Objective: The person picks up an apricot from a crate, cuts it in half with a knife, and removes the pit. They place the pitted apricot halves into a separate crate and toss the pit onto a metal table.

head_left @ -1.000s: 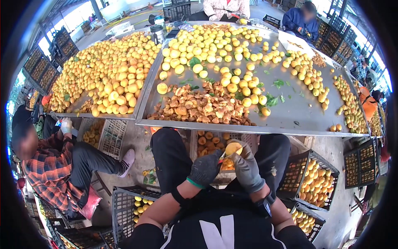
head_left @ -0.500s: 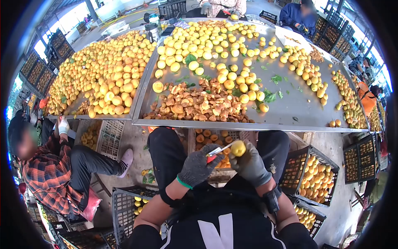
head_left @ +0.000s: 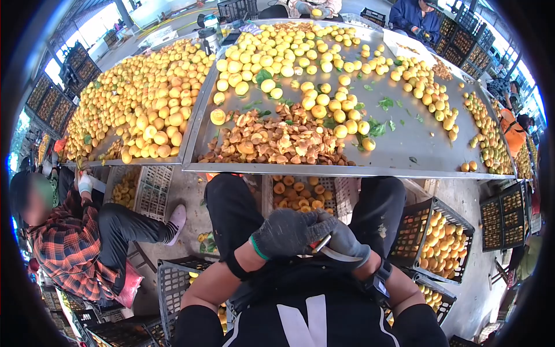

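My left hand [head_left: 284,233], in a dark grey glove with a green cuff, is closed and pressed against my right hand above my lap. A small metal and red part of a slim hand tool [head_left: 321,243] shows below its fingers. My right hand [head_left: 348,242], in a grey glove, has its fingers curled in against the left; whatever lies inside them is hidden. Just beyond my hands, between my knees, stands a crate of cut orange fruit [head_left: 296,194]. Ahead on the metal table lie a heap of brownish-orange fruit pieces [head_left: 277,139] and whole yellow fruit [head_left: 260,58].
The metal table edge [head_left: 347,174] runs across above my knees. Black crates of fruit stand at my right [head_left: 442,246] and left [head_left: 173,289]. A person in a checked shirt [head_left: 66,246] sits on the left; other people sit around the far side.
Both hands have drawn down toward my lap and come together. The yellow fruit that my right hand held up is now out of sight, and the tool mostly hidden.
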`<state>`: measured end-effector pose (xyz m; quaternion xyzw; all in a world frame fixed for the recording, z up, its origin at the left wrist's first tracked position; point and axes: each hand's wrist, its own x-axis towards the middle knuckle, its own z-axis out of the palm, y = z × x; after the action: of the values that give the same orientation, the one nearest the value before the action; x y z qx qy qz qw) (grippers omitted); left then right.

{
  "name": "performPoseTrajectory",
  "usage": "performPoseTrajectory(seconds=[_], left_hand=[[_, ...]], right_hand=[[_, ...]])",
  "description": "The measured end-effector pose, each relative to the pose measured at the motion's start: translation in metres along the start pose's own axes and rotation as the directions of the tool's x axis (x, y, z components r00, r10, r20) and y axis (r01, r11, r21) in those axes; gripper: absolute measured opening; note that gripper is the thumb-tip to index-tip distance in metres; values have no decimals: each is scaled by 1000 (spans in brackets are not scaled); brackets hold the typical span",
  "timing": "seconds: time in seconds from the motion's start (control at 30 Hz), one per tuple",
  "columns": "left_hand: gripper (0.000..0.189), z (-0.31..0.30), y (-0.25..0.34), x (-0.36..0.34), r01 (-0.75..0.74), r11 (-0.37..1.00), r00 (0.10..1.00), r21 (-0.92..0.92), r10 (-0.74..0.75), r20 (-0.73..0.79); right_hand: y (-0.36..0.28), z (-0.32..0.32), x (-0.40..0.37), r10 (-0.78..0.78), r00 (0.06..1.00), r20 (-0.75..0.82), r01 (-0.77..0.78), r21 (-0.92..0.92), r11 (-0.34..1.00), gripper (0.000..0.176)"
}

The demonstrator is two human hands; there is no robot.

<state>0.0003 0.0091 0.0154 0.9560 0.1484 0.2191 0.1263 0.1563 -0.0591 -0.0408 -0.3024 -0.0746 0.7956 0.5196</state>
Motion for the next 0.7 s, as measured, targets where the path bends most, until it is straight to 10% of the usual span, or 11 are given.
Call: performPoseTrajectory(seconds=[0.07, 0.2, 0.27, 0.4, 0.43, 0.47, 0.5, 0.7], left_hand=[[48, 5, 1, 0, -31, 1000, 998, -3, 31, -60], [37, 9, -1, -2, -124, 988, 981, 90, 136, -139], [37, 9, 0, -3, -147, 983, 983, 107, 158, -94], [38, 15, 3, -3, -12, 1000, 993, 9, 13, -119], [39, 16, 4, -3, 40, 998, 992, -44, -45, -120], [39, 17, 4, -4, 37, 998, 992, -46, -42, -116], [39, 17, 4, -5, 62, 989, 985, -138, -83, -154], [39, 39, 10, -3, 135, 929, 880, -344, -272, -389]], right_hand=[[12, -30, 12, -138, 989, 51, 147, -309, 940, 26], [1, -1, -6, -95, 995, 15, 97, -187, 978, 25], [12, -29, 7, -448, 859, 250, 471, -728, 497, 27], [11, -11, 5, -208, 978, 4, 207, -80, 975, 30], [19, -26, 6, -505, 854, 123, 478, -568, 670, 36], [26, -40, 7, -644, 668, 373, 553, -828, 94, 43], [25, -18, -2, -726, 546, 418, 526, -846, -92, 56], [17, 7, 8, -767, 547, 334, 339, -927, -162, 49]])
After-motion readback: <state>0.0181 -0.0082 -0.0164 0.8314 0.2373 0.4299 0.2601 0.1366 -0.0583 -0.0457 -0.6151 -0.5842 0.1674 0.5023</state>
